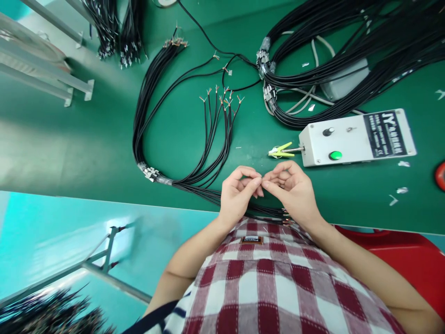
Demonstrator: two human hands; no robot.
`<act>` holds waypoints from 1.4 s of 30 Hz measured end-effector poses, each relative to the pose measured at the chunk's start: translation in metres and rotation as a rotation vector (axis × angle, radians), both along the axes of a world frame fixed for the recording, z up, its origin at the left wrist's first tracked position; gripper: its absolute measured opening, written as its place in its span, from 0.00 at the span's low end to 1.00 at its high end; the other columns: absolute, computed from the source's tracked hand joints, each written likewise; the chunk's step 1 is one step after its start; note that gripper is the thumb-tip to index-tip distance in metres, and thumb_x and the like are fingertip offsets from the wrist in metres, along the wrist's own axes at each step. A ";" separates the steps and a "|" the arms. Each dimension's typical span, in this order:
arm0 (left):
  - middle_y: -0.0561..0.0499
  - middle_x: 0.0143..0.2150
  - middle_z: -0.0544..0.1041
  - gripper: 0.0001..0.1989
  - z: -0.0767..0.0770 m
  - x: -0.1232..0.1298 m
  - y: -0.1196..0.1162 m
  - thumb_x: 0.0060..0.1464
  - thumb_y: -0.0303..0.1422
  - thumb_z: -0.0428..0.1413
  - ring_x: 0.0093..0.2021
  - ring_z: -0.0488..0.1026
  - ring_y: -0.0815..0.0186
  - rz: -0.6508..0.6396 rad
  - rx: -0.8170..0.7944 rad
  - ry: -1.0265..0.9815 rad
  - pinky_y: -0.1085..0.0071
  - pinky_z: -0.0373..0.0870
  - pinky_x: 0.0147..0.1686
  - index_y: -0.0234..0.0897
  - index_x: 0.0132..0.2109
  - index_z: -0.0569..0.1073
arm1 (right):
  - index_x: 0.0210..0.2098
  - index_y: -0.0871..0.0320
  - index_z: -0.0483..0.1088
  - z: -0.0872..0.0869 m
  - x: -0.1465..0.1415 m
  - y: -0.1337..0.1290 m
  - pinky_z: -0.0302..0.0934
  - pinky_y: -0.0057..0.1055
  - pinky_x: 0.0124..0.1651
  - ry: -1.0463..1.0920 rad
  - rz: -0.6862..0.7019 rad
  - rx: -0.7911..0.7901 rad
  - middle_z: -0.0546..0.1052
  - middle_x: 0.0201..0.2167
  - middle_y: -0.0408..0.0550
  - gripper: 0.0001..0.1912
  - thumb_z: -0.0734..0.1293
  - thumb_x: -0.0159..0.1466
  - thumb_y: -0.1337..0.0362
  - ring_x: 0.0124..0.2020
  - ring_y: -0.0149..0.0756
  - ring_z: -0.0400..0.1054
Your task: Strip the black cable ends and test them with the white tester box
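My left hand (238,191) and my right hand (295,191) meet fingertip to fingertip above the table's front edge. Each pinches thumb against forefinger; whatever sits between them is too small to make out. Below and behind the left hand runs a bundle of black cables (194,189), its ends by my apron (271,269). Several cables from that bundle fan out to stripped ends with bare copper strands (225,99). Just beyond the right hand is a grey box (354,139) with a green button, a knob and a yellow-green clip (281,150) on its shaft.
Thick coils of black cable (313,79) lie at the back right, over a white box (346,79). More cable bundles (120,28) rest at the back left, near metal legs (79,86). A red stool (399,260) stands at the right, below the green table (86,153).
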State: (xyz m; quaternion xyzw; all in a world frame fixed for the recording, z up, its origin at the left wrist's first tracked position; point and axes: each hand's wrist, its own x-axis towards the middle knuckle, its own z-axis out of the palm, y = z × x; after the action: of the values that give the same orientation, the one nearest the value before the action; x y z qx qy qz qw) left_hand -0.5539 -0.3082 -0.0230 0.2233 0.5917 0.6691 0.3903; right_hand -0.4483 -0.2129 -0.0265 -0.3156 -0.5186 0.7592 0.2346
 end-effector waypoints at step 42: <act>0.51 0.32 0.73 0.04 -0.015 -0.016 0.027 0.60 0.28 0.54 0.29 0.69 0.70 -0.048 -0.189 0.595 0.74 0.63 0.29 0.36 0.35 0.71 | 0.45 0.59 0.73 0.032 0.015 0.070 0.50 0.41 0.45 -0.647 0.249 1.832 0.79 0.47 0.52 0.08 0.67 0.67 0.65 0.51 0.45 0.66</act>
State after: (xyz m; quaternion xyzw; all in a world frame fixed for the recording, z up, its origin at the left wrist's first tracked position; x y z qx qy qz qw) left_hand -0.5696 -0.2811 -0.0378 0.3859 0.7341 0.5072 0.2346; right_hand -0.4337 -0.1425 0.0058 -0.1471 -0.9763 -0.0410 0.1536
